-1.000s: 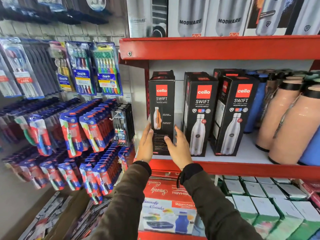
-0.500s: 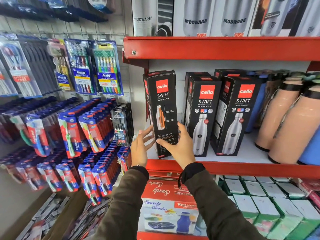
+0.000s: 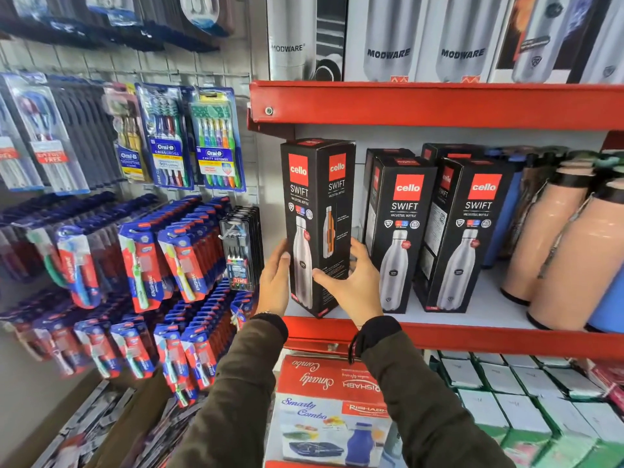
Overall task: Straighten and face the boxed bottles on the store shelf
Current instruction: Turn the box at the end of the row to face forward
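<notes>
A tall black Cello Swift bottle box (image 3: 315,204) stands at the left end of the red shelf (image 3: 472,336), turned corner-forward so two printed faces show. My left hand (image 3: 275,282) presses its left face near the bottom. My right hand (image 3: 354,285) grips its right face, thumb across the front edge. To its right, two more Cello Swift boxes (image 3: 400,231) (image 3: 469,231) stand side by side with their fronts angled slightly left, and further black boxes (image 3: 439,151) sit behind them.
Peach and blue flasks (image 3: 553,231) crowd the shelf's right end. Modware boxes (image 3: 388,38) line the shelf above. Toothbrush packs (image 3: 162,238) hang on the wall panel to the left. Red combo boxes (image 3: 324,410) and white-green boxes (image 3: 526,400) fill the shelf below.
The left box has been rotated from side face forward to corner-forward, showing its bottle-picture front. My left hand came back onto its left face; my right hand shifted round with it.
</notes>
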The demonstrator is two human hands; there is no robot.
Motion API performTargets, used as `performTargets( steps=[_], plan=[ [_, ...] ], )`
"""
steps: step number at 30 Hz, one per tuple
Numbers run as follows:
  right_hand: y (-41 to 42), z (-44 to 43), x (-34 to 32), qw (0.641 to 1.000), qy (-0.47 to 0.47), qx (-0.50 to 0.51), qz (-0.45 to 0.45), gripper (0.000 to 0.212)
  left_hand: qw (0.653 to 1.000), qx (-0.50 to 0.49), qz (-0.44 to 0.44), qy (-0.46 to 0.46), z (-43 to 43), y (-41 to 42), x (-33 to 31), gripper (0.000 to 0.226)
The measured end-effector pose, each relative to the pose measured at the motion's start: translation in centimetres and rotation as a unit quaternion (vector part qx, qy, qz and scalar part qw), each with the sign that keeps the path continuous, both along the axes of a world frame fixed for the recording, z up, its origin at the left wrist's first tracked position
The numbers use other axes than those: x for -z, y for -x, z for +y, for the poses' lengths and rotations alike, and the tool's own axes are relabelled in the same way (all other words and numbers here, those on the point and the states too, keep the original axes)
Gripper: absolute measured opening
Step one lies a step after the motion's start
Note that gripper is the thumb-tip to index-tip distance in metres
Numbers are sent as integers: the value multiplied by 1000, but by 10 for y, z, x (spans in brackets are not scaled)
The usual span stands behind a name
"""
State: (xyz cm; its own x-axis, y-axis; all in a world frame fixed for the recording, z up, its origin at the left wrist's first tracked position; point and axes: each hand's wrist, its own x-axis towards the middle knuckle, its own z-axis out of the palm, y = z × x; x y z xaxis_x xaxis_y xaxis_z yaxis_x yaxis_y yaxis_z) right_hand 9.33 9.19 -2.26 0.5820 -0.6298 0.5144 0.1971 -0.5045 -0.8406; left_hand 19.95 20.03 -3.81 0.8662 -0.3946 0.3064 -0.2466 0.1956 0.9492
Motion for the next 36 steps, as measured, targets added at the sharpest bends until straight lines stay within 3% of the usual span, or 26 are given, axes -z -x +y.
performTargets(
  steps=[5, 8, 11, 20, 36],
  plan=[
    [-1, -3, 2, 999, -1, -45, 19, 91, 997, 46, 65, 3, -1, -7, -1, 38],
    [-1, -4, 3, 998, 29, -55, 32, 83, 997, 41, 71, 10, 1, -5, 4, 28],
    [-2, -6, 4, 996, 48, -67, 43, 73, 998, 19, 54, 0, 1, -4, 9, 43],
    [-3, -8, 11, 997, 35, -47, 51, 60, 999, -2, -44, -24, -4, 3, 11, 36],
    [-8, -16, 30, 998, 11, -25, 49, 57, 998, 13, -55, -28, -14, 8, 22, 28]
  ],
)
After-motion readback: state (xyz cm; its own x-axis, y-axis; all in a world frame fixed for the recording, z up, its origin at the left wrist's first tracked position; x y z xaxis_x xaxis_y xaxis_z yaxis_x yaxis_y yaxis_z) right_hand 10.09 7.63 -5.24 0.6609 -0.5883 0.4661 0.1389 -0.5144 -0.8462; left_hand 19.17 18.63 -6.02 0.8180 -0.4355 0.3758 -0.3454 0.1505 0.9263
